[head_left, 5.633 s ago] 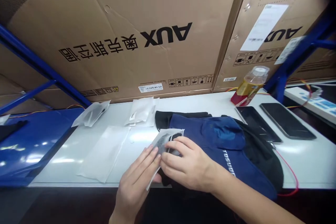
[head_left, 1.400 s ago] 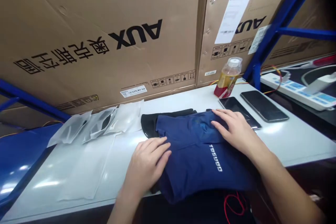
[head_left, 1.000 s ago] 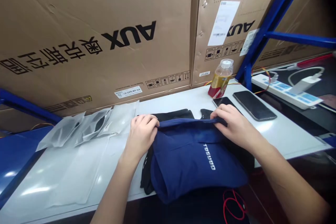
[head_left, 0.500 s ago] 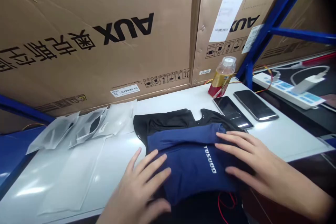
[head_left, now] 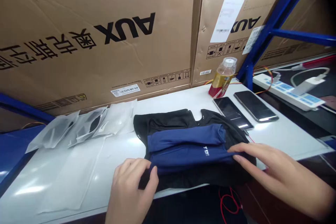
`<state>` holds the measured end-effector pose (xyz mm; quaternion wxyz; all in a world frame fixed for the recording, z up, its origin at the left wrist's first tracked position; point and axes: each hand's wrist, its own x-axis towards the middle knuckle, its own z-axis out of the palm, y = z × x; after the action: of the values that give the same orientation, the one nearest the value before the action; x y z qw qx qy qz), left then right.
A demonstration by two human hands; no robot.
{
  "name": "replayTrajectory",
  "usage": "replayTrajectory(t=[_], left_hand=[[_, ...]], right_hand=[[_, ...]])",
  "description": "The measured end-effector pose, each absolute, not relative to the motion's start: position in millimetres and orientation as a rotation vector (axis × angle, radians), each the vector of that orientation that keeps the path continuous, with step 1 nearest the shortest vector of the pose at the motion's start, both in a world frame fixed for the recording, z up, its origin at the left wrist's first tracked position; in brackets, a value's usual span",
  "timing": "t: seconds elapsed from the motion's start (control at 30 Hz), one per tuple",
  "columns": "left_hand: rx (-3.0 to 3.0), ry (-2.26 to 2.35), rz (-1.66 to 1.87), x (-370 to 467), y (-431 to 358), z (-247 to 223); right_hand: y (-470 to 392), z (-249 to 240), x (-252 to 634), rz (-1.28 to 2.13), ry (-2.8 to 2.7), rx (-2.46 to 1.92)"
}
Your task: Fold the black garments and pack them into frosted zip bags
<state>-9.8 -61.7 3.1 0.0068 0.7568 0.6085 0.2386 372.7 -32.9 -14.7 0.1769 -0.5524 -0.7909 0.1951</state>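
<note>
the folded navy garment (head_left: 187, 145) lies on a black garment (head_left: 168, 122) near the front edge of the white surface (head_left: 278, 134). the left hand (head_left: 131, 190) pinches its lower left corner in a closed grip, thumb on top. the right hand (head_left: 278, 175) rests flat and released, fingertips on its right end. clear plastic bags (head_left: 84, 126) lie to the left; a bottle (head_left: 223, 77) and two phones (head_left: 243, 106) lie behind on the right.

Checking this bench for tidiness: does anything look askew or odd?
The big cardboard boxes behind the white table stand upside down: their AUX lettering reads inverted. The plastic drink bottle looks tilted.
</note>
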Motion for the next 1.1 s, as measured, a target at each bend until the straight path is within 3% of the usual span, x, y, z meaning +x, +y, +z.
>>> replayTrajectory(t=[0.17, 0.57, 0.97, 1.1], left_hand=[[2.408, 2.080, 0.733, 6, -40, -5], [2.293, 1.985, 0.740, 2, -27, -19], [2.658, 1.553, 0.633, 24, -22, -14], [2.644, 1.534, 0.541, 21, -18, -23]], right_hand=[[-4, -11, 348, 0.611, -2.022, -1.688], [4, -27, 348, 0.538, -1.956, -1.596], [-7, -35, 357, 0.584, -1.908, -1.583], [-7, -51, 351, 0.389, -1.914, -1.635]])
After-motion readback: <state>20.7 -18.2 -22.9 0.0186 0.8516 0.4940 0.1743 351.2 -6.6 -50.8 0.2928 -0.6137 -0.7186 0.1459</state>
